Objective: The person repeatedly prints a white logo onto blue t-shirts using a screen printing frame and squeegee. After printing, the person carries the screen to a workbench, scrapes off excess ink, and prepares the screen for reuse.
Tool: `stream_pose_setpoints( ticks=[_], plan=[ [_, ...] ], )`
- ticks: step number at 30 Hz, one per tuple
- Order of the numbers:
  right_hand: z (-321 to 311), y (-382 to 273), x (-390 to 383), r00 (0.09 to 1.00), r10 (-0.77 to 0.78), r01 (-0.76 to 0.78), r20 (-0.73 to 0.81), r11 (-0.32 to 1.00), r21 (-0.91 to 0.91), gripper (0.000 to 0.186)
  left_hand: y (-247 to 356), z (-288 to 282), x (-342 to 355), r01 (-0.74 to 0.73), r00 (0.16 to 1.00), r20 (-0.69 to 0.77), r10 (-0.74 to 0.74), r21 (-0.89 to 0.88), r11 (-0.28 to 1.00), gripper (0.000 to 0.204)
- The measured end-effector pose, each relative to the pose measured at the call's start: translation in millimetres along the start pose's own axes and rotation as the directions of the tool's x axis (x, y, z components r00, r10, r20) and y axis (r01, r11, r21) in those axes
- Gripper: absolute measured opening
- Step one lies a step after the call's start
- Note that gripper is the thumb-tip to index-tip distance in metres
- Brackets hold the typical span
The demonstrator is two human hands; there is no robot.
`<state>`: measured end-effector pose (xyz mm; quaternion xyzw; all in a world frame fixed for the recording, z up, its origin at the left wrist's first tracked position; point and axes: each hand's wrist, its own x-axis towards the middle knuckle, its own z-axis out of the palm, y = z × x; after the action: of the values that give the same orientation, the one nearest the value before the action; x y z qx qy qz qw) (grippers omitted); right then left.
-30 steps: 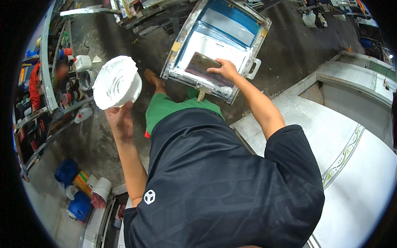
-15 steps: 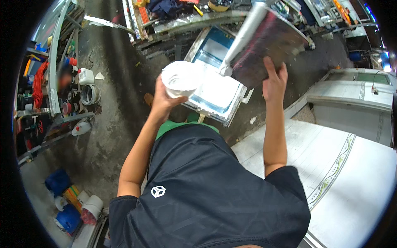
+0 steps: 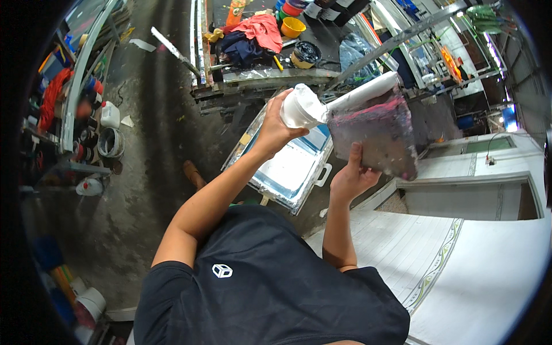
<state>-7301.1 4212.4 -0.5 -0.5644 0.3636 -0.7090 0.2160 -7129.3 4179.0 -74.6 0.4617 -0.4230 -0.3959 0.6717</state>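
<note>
My left hand (image 3: 273,127) grips a white paint-coated cup (image 3: 301,107), held tilted against the white-coated edge of a wide squeegee (image 3: 379,135). My right hand (image 3: 355,175) holds that squeegee by its grey, pink-stained body, thumb on the face toward me and fingers behind it. Below both hands a metal-framed printing screen (image 3: 282,172), with white paint and blue areas and a white side handle, lies in front of my legs; part of it is hidden by the cup, squeegee and left arm.
Ahead stands a cluttered bench (image 3: 230,75) with red and navy cloths, a yellow bowl (image 3: 293,26) and a dark paint pot (image 3: 306,54). Racks with jugs and cans (image 3: 109,115) line the left; buckets (image 3: 89,302) sit lower left. A white tiled ledge (image 3: 471,264) is at right.
The squeegee came up off the screen in my right hand. My left hand moved right and up, bringing the cup to the squeegee's edge. The view shifted to show more of the bench.
</note>
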Motion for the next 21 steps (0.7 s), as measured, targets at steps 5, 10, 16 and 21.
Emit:
stream_pose_setpoints(
  ticks=[5, 10, 16, 21],
  plan=[
    [8, -5, -18, 0.997, -0.021, 0.024, 0.070, 0.999, -0.044, 0.028, 22, -12, -3, -0.125, 0.991, -0.033, 0.129, 0.107, 0.986, 0.097],
    [10, 6, -26, 0.987, -0.063, 0.089, 0.148, 0.980, -0.175, 0.031, 38, -9, -14, -0.245, 0.959, -0.114, 0.260, 0.132, 0.960, 0.090],
    [2, 23, -25, 0.968, -0.102, 0.149, 0.231, 0.970, -0.193, 0.031, 60, -20, -20, -0.305, 0.934, -0.158, 0.320, 0.112, 0.946, 0.091],
    [-5, 21, -12, 0.877, -0.277, 0.402, 0.393, 0.870, -0.284, 0.031, 73, -28, -27, -0.297, 0.932, -0.185, 0.311, 0.102, 0.949, 0.094]
  ],
)
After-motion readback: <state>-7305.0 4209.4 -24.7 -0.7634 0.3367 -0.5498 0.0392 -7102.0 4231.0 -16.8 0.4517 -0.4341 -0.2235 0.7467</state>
